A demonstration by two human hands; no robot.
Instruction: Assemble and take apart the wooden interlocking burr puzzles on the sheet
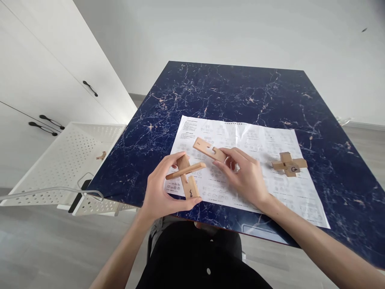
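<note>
My left hand (164, 192) grips two crossed wooden puzzle pieces (190, 188) between thumb and fingers. The lower one bears a dark mark near my thumb, and the other lies slantwise through its notch. In my right hand (245, 172) is a flat notched wooden puzzle piece (204, 147), pinched at its right end and pointing up to the left. A small gap parts it from the crossed pair. Beneath both hands lies a printed instruction sheet (255, 140) with rows of small diagrams. An assembled wooden puzzle (291, 165), cross-shaped and marked with a letter, rests on the sheet's right side.
The dark blue marbled table (225, 92) has its front edge close to my body. Left of it stands a white perforated basket (66, 156) with a small wooden piece (101, 155) inside. A pale cable (54, 190) runs across the basket to the table corner. White cabinets (60, 60) stand behind.
</note>
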